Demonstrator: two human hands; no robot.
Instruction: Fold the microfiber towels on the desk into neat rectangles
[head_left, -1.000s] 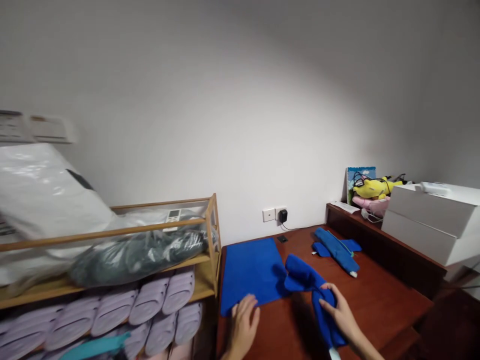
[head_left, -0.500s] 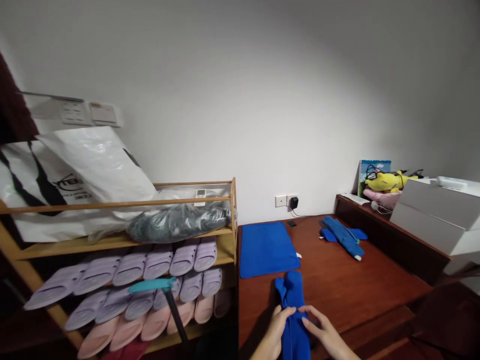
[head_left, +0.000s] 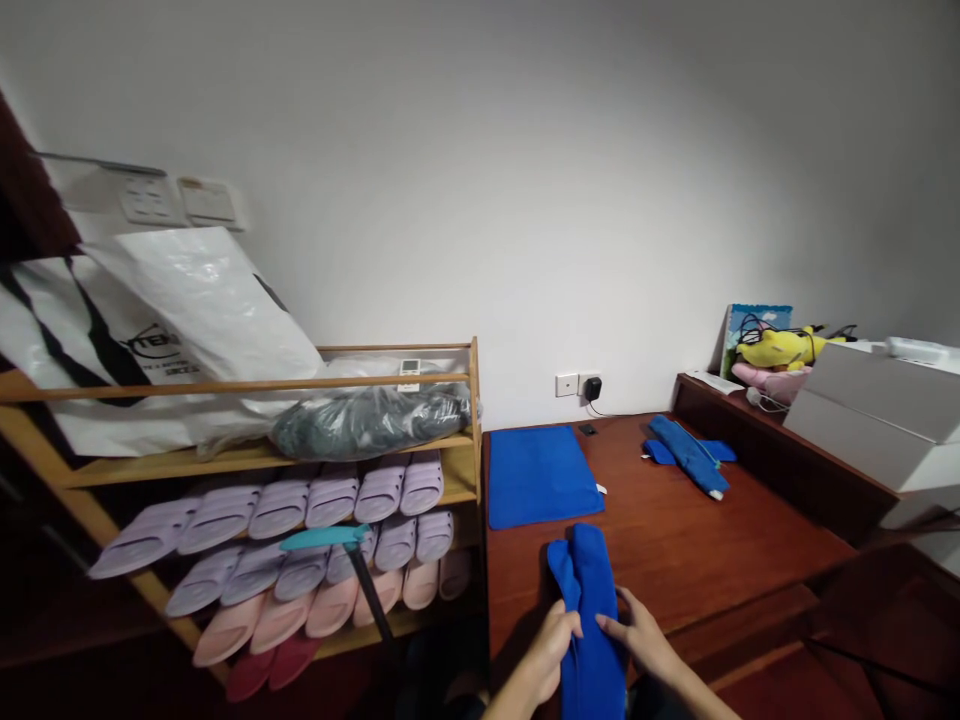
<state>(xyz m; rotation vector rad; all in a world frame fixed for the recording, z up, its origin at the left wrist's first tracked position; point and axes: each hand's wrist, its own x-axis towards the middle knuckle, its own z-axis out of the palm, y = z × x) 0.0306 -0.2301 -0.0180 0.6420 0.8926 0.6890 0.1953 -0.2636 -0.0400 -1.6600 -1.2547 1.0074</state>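
Note:
A blue cloth (head_left: 596, 600), folded into a long narrow strip, lies on the reddish-brown tabletop (head_left: 720, 580) and runs out of view at the bottom. My left hand (head_left: 551, 645) pinches its left edge, with the thumb on top. On the opposite edge, my right hand (head_left: 637, 635) grips with its thumb on the cloth and fingers along the side. Behind the strip, a second blue cloth (head_left: 544, 478) is spread flat with a small white tag at its right. Farther right lies a folded blue cloth bundle (head_left: 686, 450), one piece crossing another.
To the left stands a wooden rack (head_left: 420, 450) with several lilac slippers (head_left: 334, 495) and pink slippers (head_left: 334, 605). White bags (head_left: 217, 310) fill its top. A black plug (head_left: 592, 388) sits in the wall. Along the right, a raised ledge bears white boxes (head_left: 862, 420) and a yellow plush (head_left: 776, 348).
Both hands have moved apart from the strip's middle to its two edges. The strip looks wider and smoother between them. The view has shifted slightly.

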